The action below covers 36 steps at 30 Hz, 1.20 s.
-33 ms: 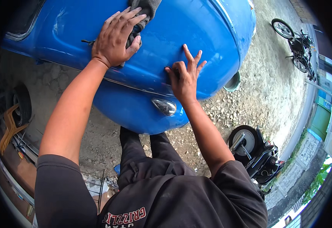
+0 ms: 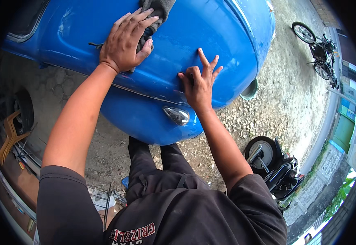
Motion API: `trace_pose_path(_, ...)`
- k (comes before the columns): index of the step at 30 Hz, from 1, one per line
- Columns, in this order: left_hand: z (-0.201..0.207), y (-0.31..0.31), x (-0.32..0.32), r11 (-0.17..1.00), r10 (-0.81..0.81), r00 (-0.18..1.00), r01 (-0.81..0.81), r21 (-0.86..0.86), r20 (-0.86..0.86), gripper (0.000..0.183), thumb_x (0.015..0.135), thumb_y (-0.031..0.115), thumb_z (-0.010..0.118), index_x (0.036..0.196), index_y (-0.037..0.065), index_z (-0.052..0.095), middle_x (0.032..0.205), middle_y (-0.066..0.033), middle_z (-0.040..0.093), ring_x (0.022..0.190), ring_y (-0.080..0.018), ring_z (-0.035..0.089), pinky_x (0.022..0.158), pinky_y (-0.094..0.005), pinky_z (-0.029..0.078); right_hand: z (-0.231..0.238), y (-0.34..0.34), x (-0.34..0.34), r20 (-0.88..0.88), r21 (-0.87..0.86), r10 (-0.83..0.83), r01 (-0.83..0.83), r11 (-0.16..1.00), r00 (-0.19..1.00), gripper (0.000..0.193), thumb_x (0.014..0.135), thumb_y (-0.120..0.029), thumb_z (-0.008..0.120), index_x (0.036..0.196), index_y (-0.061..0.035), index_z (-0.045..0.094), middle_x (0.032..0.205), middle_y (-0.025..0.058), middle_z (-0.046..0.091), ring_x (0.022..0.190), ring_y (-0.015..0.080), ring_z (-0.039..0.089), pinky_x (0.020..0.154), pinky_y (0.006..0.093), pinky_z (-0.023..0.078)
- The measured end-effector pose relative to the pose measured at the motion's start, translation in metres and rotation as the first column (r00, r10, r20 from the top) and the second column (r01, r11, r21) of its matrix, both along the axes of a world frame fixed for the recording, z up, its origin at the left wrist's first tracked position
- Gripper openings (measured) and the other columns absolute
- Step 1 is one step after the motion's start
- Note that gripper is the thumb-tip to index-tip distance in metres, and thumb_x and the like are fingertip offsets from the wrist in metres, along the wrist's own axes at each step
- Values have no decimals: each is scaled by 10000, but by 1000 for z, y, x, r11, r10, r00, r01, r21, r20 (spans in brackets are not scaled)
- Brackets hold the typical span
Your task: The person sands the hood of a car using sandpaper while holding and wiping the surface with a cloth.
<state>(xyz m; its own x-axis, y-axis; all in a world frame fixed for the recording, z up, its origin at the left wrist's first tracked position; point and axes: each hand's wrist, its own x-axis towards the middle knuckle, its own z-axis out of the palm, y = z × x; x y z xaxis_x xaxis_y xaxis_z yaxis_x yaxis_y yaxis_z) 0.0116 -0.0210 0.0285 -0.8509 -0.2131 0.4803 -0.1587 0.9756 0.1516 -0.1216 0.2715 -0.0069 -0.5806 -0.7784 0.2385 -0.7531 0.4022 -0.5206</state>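
A glossy blue car body panel (image 2: 210, 36) curves across the upper part of the view. My left hand (image 2: 125, 41) lies flat on a grey cloth (image 2: 157, 10) and presses it against the panel. My right hand (image 2: 198, 83) rests on the panel lower and to the right, with three fingers spread and the index finger bent. A small dark patch shows under its thumb; I cannot tell what it is. A chrome fitting (image 2: 177, 115) sits on the panel's lower edge, below and between my hands. My dark trousers (image 2: 153, 163) stand right under the panel.
Gravel ground (image 2: 284, 90) surrounds the car. A parked motorcycle (image 2: 318, 47) stands at the far upper right and a black scooter (image 2: 273, 163) close on my right. A tyre (image 2: 23, 110) and orange-brown parts (image 2: 8, 136) lie at the left. A green gate (image 2: 343, 130) is at the right.
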Motion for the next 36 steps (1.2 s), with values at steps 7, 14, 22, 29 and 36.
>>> trace_pose_path(7, -3, -6, 1, 1000, -1, 1000, 1, 6, -16, 664, 1109, 395, 643, 1759, 280, 571, 1803, -70, 597, 1682, -308, 548, 1456, -537, 354, -2, -3, -4, 18, -13, 25, -25, 1000, 1000, 288, 1016, -283, 955, 1116, -124, 736, 1919, 166, 423, 1799, 677, 131, 1373, 913, 20)
trace_pose_path(14, 1, -5, -1, 1000, -13, 999, 13, 9, -46, 666, 1092, 361, 640, 1745, 234, 598, 1790, -95, 612, 1656, -334, 571, 1444, -551, 362, 4, -28, -19, -37, -76, 65, -67, 995, 997, 266, 1052, -347, 914, 1112, -147, 749, 1920, 187, 393, 1787, 693, 126, 1374, 917, 25)
trace_pose_path(22, -1, -5, 1, 1000, 14, 1000, -14, -5, -21, 636, 1121, 408, 642, 1742, 285, 586, 1812, -69, 593, 1689, -303, 546, 1466, -541, 340, 1, -13, -20, -56, -35, 116, -118, 992, 992, 272, 1041, -342, 921, 1090, -143, 742, 1921, 191, 391, 1796, 674, 131, 1378, 917, 26)
trace_pose_path(29, -8, -5, 6, 999, 40, 999, -40, -23, -25, 642, 1118, 405, 641, 1746, 293, 578, 1814, -63, 589, 1694, -298, 540, 1474, -538, 331, -8, -4, -14, -40, -20, 126, -127, 992, 991, 263, 1055, -364, 900, 1095, -151, 751, 1904, 196, 412, 1787, 683, 153, 1384, 908, 32)
trace_pose_path(36, 24, 1, 0, 998, 22, 998, -25, 56, 62, 715, 1009, 396, 706, 1667, 135, 605, 1726, -214, 613, 1615, -428, 589, 1399, -625, 375, -2, -18, -16, -33, -37, 119, -120, 992, 992, 257, 1040, -345, 919, 1093, -154, 755, 1898, 195, 422, 1780, 691, 161, 1385, 912, 51)
